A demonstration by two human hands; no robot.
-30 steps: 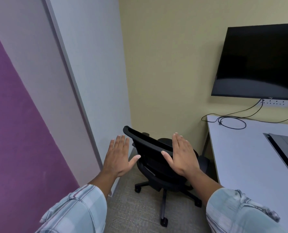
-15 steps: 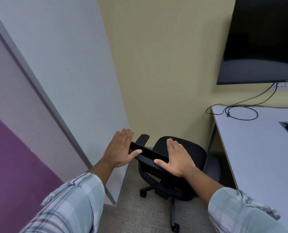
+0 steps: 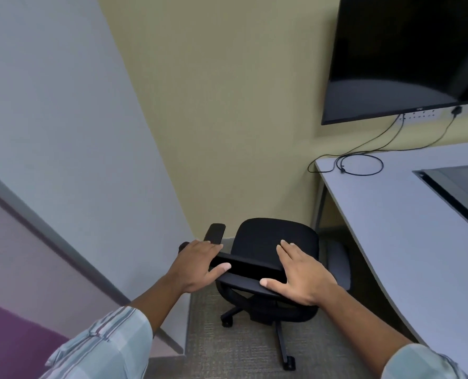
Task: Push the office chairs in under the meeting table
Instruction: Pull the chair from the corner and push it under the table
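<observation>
A black office chair (image 3: 274, 239) on castors stands in the corner, left of the pale grey meeting table (image 3: 391, 214), with its seat facing the yellow wall. My left hand (image 3: 197, 263) is wrapped over the left end of the backrest's top bar, thumb underneath. On the right part of the bar rests my right hand (image 3: 301, 274), fingers straight over the top and thumb against the lower rim. The chair's right armrest (image 3: 339, 263) is close to the table's edge.
A grey-white partition wall (image 3: 77, 160) runs close along the chair's left side. A dark screen (image 3: 407, 56) hangs on the yellow wall above the table, with a coiled cable (image 3: 358, 165) and a recessed hatch (image 3: 457, 192) on the tabletop. The floor is carpeted (image 3: 227, 351).
I have come closer to the chair and look down on its seat. Both hands, which hovered open near the backrest, now rest on its top bar.
</observation>
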